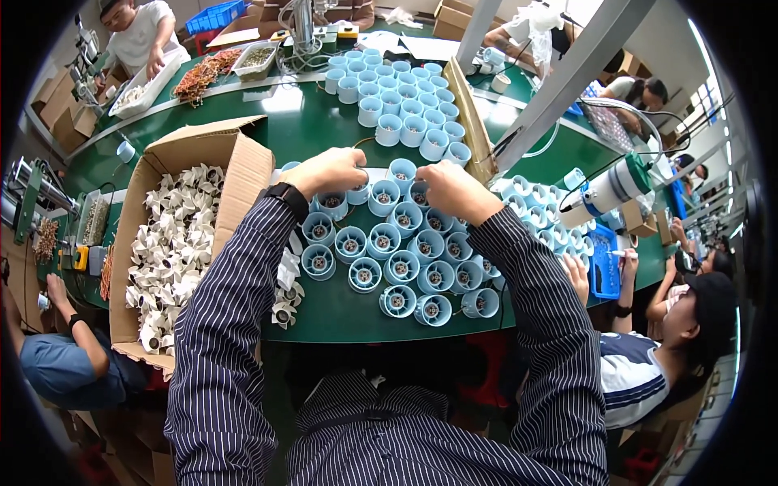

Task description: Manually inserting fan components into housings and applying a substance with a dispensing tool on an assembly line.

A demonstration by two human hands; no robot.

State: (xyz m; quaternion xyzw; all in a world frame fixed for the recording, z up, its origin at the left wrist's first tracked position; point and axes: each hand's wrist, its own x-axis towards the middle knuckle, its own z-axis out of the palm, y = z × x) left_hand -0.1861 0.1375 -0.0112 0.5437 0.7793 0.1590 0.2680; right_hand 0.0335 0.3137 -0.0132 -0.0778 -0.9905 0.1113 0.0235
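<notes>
Both my hands reach forward over a cluster of light-blue plastic cup-shaped housings (384, 197), most with a ribbed ring and a small metal centre inside. My left hand (331, 173) hovers at the cluster's far left, fingers curled into a pinch. Whatever it may hold is too small to make out; a thin wire (364, 141) shows just beyond its fingertips. My right hand (455, 189) is closed above the housings at the far right of the group, its fingertips close to one housing (419, 194). Anything between those fingers is hidden.
Left of my arm stands an open cardboard box (245, 174) full of white fan blades (180, 251). A few loose blades (285, 304) lie beside it. More blue housings (407, 99) fill the green table's (324, 130) far side by a metal post (559, 73). Co-workers sit on both sides.
</notes>
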